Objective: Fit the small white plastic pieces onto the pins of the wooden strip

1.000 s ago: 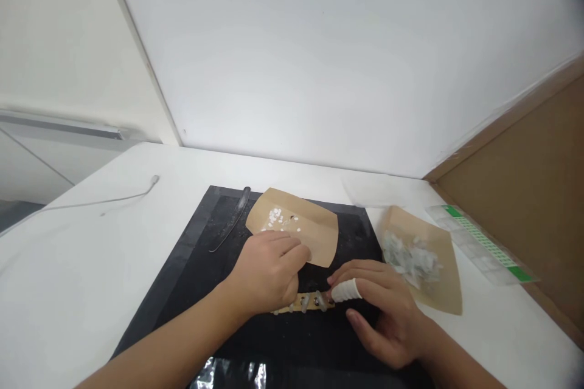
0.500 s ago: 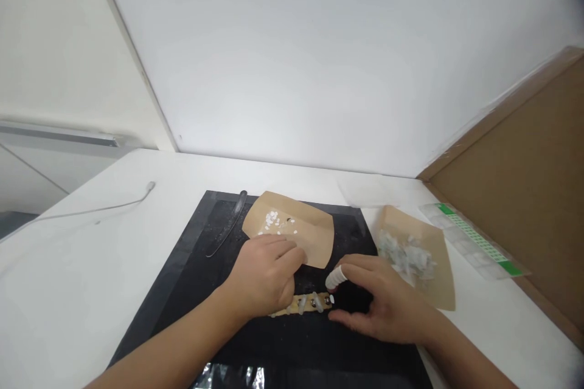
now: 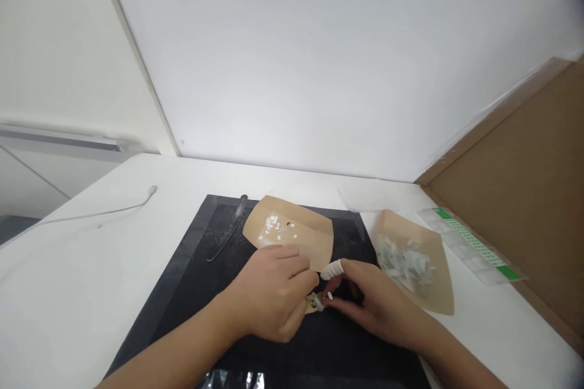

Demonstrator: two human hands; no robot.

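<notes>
On the black mat [image 3: 219, 328] lies a narrow tan strip [image 3: 311, 307] with a shiny metal stud and a translucent whitish piece across it. Most of the strip is hidden under my left hand [image 3: 276, 295], whose fingers are curled closed over it. My right hand [image 3: 378, 301] pinches at the strip's right end with thumb and fingers; a ribbed white finger cover [image 3: 332, 270] is on one finger. A small white oval piece [image 3: 330, 296] shows beside the right thumb. Just beyond my hands, a tan paper sheet [image 3: 314, 231] carries several small white pieces [image 3: 272, 222].
Left of the paper lies a thin dark tool [image 3: 235, 222]. To the right, another tan paper [image 3: 438, 292] holds crumpled translucent scraps [image 3: 406, 261], near a clear compartment box with a green label [image 3: 474, 242]. A white cable [image 3: 123, 209] crosses the table's left. A brown board [image 3: 524, 176] stands at right.
My left hand has slid right along the strip, covering more of it. My right thumb and fingers have closed in on the strip's right end.
</notes>
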